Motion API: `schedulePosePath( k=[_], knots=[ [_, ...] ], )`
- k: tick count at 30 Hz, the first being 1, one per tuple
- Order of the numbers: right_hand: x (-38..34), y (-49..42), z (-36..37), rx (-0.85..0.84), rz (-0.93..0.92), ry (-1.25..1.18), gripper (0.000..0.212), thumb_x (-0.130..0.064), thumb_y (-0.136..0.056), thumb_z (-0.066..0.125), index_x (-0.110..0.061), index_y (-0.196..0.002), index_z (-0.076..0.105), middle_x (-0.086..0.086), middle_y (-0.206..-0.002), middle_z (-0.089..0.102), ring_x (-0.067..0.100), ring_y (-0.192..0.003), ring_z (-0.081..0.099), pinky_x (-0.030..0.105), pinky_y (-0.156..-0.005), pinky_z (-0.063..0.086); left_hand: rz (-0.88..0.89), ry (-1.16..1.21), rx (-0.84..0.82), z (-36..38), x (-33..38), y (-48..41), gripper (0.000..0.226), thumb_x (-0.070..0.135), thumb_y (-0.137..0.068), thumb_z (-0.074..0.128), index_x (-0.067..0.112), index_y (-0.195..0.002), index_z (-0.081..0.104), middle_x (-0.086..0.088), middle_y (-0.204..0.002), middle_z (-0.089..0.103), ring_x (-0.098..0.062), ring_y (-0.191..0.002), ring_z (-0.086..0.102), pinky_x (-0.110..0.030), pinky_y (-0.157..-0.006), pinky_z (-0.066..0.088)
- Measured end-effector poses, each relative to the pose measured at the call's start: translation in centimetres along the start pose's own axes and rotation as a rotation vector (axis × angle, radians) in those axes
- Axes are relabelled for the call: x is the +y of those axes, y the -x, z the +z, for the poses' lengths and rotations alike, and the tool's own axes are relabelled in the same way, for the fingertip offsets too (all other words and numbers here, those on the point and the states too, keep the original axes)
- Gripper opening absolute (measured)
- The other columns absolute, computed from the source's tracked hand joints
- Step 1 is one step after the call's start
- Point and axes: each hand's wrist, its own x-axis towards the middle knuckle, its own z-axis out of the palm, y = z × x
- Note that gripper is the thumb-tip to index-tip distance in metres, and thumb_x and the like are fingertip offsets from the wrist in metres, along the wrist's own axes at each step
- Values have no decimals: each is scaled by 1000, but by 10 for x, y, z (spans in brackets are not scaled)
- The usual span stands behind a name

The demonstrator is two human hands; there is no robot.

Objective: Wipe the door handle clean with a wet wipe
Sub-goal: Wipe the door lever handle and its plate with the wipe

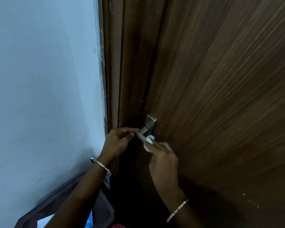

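White wipe (148, 143), right hand (163, 163) seemingly curled

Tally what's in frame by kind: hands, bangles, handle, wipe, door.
Bare hands: 2, left hand and right hand
Thin silver metal bangles: 2, one on each wrist
Silver metal lever door handle: 1
White crumpled wet wipe: 1
Brown wood-grain door: 1
Total: 7
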Motion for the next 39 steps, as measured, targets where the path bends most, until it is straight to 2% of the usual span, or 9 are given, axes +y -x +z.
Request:
schedulePosePath(
  k=[2, 6, 9, 15, 21, 24, 30, 35, 39],
  knots=[
    [3, 11, -5, 23, 29, -20, 49, 14, -73, 76, -16, -112, 79, -4, -117, 77, 7, -105, 70, 11, -88, 54, 6, -11, 25, 3, 1, 1, 24, 21, -94, 65, 41, -102, 75, 22, -101, 74, -1, -98, 67, -7, -76, 45],
    [19, 24, -12, 110, 149, -188, 47, 12, -80, 74, -23, -110, 80, -9, -108, 79, 0, -101, 72, 7, -85, 53, -50, -37, 90, 11, 2, 6, 13, 45, -84, 74, 41, -96, 76, 24, -93, 74, 5, -90, 67, -6, -69, 46],
    [31, 28, -13, 142, 349, -475, 37, -1, -88, 74, -31, -108, 80, -21, -107, 78, -10, -103, 70, 8, -90, 52, -111, -106, 148, 24, 0, 11, 46, 67, -64, 79, 33, -95, 71, 17, -88, 73, 3, -80, 67, -18, -67, 53],
    [43, 36, -3, 128, 668, -926, 32, -1, -89, 72, -16, -118, 74, -2, -101, 82, 15, -101, 78, 33, -88, 58, -161, -125, 155, 39, 0, 6, 57, 59, -63, 83, 22, -102, 64, 8, -90, 67, -5, -77, 63, -18, -57, 42],
    [42, 28, 14, -94, 1342, -1536, 16, 9, -94, 59, 1, -98, 72, 16, -89, 81, 27, -95, 74, 29, -66, 66, -115, -127, 173, 43, -5, 6, 53, 45, -68, 87, 19, -106, 61, 2, -95, 67, -14, -83, 65, -27, -65, 52],
    [40, 9, 25, -135, 1503, -1822, 19, 9, -90, 58, 9, -107, 66, 28, -105, 74, 35, -110, 67, 37, -92, 61, -55, -175, 191, 43, -6, 7, 51, 45, -69, 86, 19, -105, 61, 4, -92, 67, -11, -82, 64, -24, -64, 52],
    [26, -28, 49, -239, 1447, -1988, 19, -1, -91, 59, 8, -106, 68, 25, -105, 71, 32, -100, 67, 40, -87, 61, -6, -275, 215, 41, -1, 9, 45, 50, -70, 83, 26, -98, 58, 10, -90, 65, -6, -80, 63, -23, -62, 49],
    [25, -34, 51, -272, 1388, -2090, 20, -3, -95, 58, 9, -105, 69, 25, -101, 73, 33, -92, 74, 39, -59, 66, 9, -309, 200, 39, -1, 9, 45, 50, -71, 83, 24, -99, 59, 11, -88, 63, -6, -79, 61, -20, -60, 45],
    [33, -34, 41, -281, 1383, -1994, 31, -9, -83, 70, 1, -112, 71, 20, -109, 75, 25, -106, 69, 32, -106, 50, -9, -317, 189, 39, 2, 8, 45, 53, -71, 82, 28, -98, 57, 13, -85, 62, -2, -73, 60, -20, -55, 42]
  ],
)
